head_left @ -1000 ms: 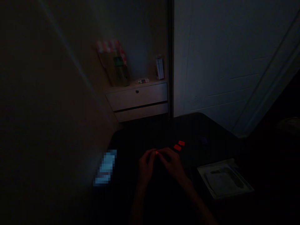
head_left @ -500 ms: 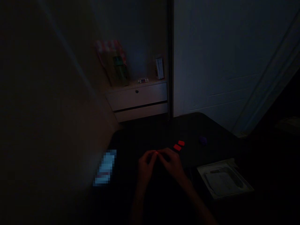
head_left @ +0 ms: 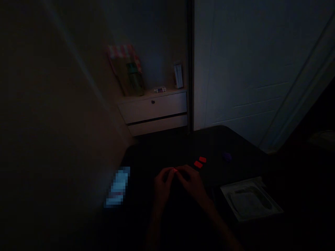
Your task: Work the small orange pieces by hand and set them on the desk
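Note:
In the dim head view, my left hand (head_left: 162, 181) and my right hand (head_left: 191, 179) meet fingertip to fingertip over the dark table (head_left: 157, 153). Between them they pinch a small bright red piece (head_left: 175, 170), mostly covered by the fingers, so its kind does not show. Two flat red pieces (head_left: 198, 164) lie close together just beyond my right hand. Farther right sits a small purple lump (head_left: 227, 156), too dark to name.
A clear packet (head_left: 251, 200) lies at the right front. At the left is a pixelated, lit screen-like rectangle (head_left: 117, 188). Behind the table stand a cabinet with drawers (head_left: 157, 109), bearing a bottle (head_left: 134, 78) and books (head_left: 178, 75), and a pale door (head_left: 235, 69).
Slightly more of the red piece shows between my fingertips. Otherwise both hands keep nearly the same place, and the things on the table have not moved.

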Available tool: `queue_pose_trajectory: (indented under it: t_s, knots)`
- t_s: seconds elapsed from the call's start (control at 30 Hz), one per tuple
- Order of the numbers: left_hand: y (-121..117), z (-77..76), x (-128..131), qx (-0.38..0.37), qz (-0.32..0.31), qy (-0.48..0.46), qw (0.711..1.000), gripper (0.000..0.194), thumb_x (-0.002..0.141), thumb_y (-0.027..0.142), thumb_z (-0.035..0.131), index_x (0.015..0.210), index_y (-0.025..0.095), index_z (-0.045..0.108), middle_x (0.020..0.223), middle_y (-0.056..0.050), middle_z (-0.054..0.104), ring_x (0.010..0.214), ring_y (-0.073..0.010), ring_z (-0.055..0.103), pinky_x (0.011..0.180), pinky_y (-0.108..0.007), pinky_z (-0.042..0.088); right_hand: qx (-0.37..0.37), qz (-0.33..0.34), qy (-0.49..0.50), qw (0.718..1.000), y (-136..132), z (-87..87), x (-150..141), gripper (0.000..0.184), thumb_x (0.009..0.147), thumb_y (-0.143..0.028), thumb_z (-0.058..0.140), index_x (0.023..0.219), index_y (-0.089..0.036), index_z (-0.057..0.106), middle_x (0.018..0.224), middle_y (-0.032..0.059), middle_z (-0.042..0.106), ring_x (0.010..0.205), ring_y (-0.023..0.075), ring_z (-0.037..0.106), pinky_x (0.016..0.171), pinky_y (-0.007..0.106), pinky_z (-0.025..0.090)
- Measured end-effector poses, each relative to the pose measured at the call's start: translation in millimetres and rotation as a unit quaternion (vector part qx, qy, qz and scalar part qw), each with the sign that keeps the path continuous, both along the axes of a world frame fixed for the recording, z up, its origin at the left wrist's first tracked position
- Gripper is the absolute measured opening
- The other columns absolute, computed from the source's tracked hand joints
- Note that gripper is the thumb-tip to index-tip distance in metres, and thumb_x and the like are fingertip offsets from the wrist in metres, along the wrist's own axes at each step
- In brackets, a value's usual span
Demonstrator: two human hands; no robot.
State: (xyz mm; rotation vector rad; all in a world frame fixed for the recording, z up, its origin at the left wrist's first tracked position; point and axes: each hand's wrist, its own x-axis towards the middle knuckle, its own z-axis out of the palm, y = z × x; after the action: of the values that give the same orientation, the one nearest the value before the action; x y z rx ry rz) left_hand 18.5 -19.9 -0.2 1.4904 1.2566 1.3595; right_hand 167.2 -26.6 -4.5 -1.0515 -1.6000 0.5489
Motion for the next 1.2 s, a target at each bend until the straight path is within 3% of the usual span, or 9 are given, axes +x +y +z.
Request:
queue_pose_trajectory:
  t_s: [0.4, 0.63, 1.2]
  knots:
    - [2.4, -3.8, -1.1, -0.008, 0.014, 0.034, 0.999, 0.03, 0.09, 0.046, 0.063, 0.093, 0.019, 0.075, 0.093, -0.008, 0.078, 0.089, -0.0252, 0.072, 0.08, -0.035, 0.055, -0.006, -0.002, -0.013, 1.0, -0.4, 2.0, -0.9, 0.013, 0.095, -0.022, 0.062, 0.1, -0.023, 0.073, 0.097, 0.0042, 0.074, 0.09, 0.0208, 0.07, 0.081, 0.032, 0.053]
    - [1.4, -3.7, -0.6, 0.019, 0.003, 0.03, 0.999, 0.03, 0.091, 0.041, 0.062, 0.11, 0.02, 0.075, 0.112, -0.009, 0.077, 0.104, -0.0255, 0.071, 0.093, -0.037, 0.053, -0.009, -0.013, -0.004, 1.0, 0.4, 2.9, -0.6, 0.014, 0.098, -0.026, 0.059, 0.1, -0.024, 0.074, 0.096, 0.0037, 0.074, 0.09, 0.0203, 0.07, 0.082, 0.031, 0.053]
    - [1.6, -3.9, 1.1, 0.006, -0.019, 0.004, 1.0, 0.026, 0.09, 0.04, 0.066, 0.103, 0.02, 0.075, 0.106, -0.009, 0.077, 0.1, -0.0253, 0.072, 0.093, -0.038, 0.055, 0.001, -0.029, -0.023, 0.999, 0.5, 2.0, -0.9, 0.015, 0.095, -0.025, 0.059, 0.1, -0.023, 0.073, 0.095, 0.0059, 0.074, 0.087, 0.0217, 0.071, 0.08, 0.033, 0.056]
